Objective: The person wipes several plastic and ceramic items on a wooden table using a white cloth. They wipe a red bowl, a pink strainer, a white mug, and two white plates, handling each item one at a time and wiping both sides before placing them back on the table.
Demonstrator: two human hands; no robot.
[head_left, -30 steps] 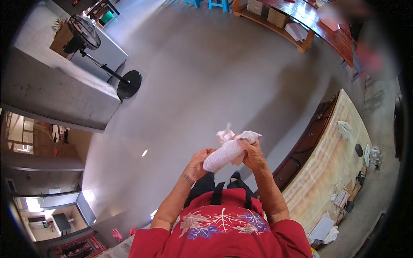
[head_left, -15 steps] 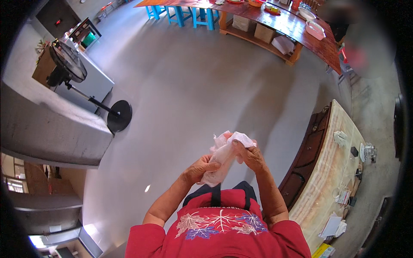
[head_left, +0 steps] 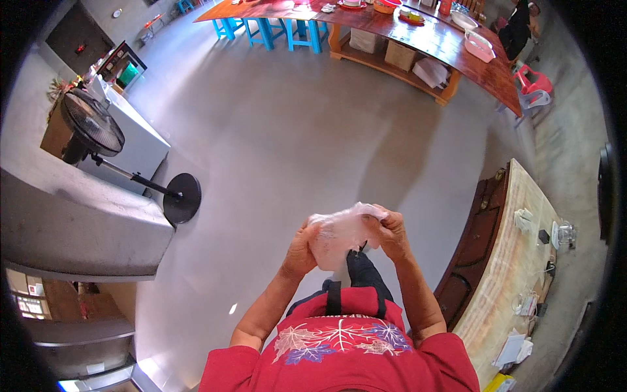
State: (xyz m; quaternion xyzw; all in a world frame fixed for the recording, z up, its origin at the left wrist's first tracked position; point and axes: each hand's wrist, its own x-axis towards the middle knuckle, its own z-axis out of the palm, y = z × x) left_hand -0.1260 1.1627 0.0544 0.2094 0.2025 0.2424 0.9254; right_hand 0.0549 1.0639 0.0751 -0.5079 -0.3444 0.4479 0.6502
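A thin, whitish, see-through plastic bag [head_left: 341,236] is stretched out in front of my waist, between my two hands. My left hand [head_left: 301,251] grips its left edge, fingers closed and partly hidden behind the film. At the upper right corner, my right hand [head_left: 392,233] pinches the bag with the thumb toward me. The bag hangs limp and looks flat; whether anything is inside it I cannot tell. Below it show my dark trouser leg and one foot on the floor.
To the right runs a long cabinet [head_left: 516,255] with a pale stone top, bearing papers and small items. A black pedestal fan [head_left: 182,198] stands at the left by a curved wall. Far ahead are a long wooden table [head_left: 450,42] and blue stools [head_left: 261,34].
The bag, bunched and crumpled before, is now spread wider. My hands have moved apart, the left one upward. A foot has come into view under the bag, and the whole view has shifted slightly.
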